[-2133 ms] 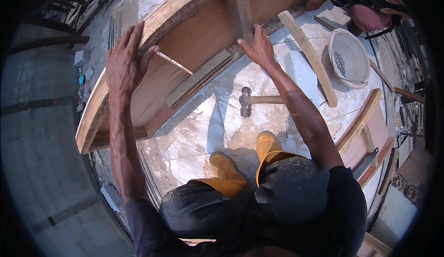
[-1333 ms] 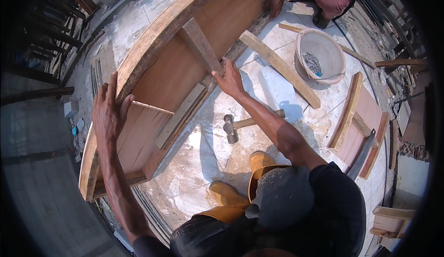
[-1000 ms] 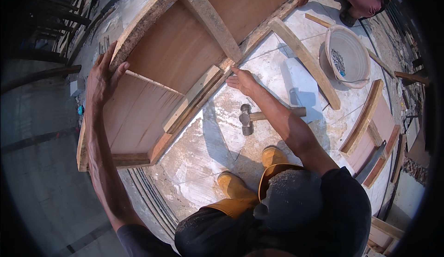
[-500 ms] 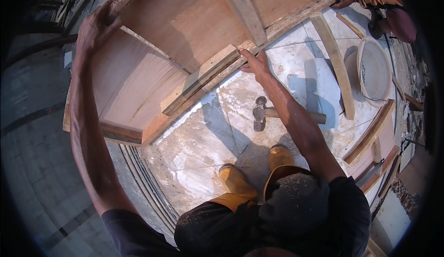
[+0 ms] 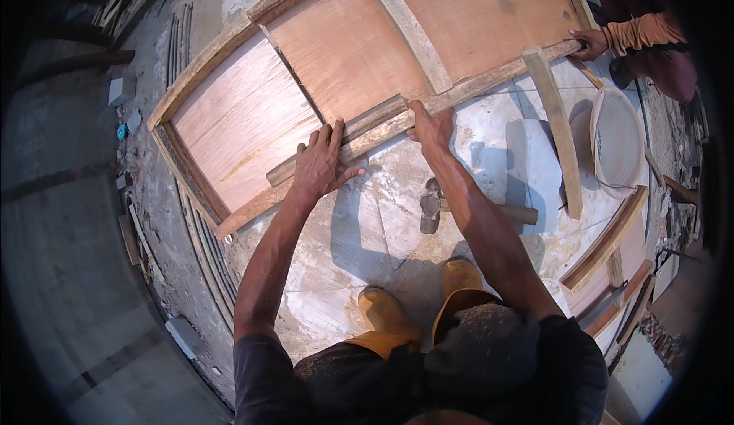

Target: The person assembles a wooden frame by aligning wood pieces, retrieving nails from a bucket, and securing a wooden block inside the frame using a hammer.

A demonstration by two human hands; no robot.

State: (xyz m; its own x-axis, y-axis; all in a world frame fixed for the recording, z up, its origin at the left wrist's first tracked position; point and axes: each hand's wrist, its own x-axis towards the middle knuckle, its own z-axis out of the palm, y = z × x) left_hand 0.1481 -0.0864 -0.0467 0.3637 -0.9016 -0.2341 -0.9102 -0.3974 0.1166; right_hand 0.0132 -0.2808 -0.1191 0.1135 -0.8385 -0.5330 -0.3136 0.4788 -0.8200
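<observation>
A plywood panel with a wooden frame (image 5: 489, 84) spans the upper part of the view, its ribbed side up. Along its near rail lies a short wooden batten (image 5: 376, 117). My left hand (image 5: 319, 163) rests across this batten, fingers laid over it and thumb stretched away over the rail's outer side. Near the batten's right end, my right hand (image 5: 433, 127) is closed around the near rail, its thumb by the batten's end. A hammer (image 5: 430, 214) lies on the floor below, its handle partly hidden by my right forearm.
Another person's hand (image 5: 590, 44) holds the panel's right end. A loose plank (image 5: 556, 130) slants beside a white bucket (image 5: 618, 140). A smaller wooden frame (image 5: 608, 234) lies at right. Long rods (image 5: 205, 237) run along the left. My yellow boots (image 5: 386, 310) stand on the pale floor.
My left hand has left the panel's far rail and come down onto the batten. The panel's raised left part has tilted down. My right hand stays at the near rail.
</observation>
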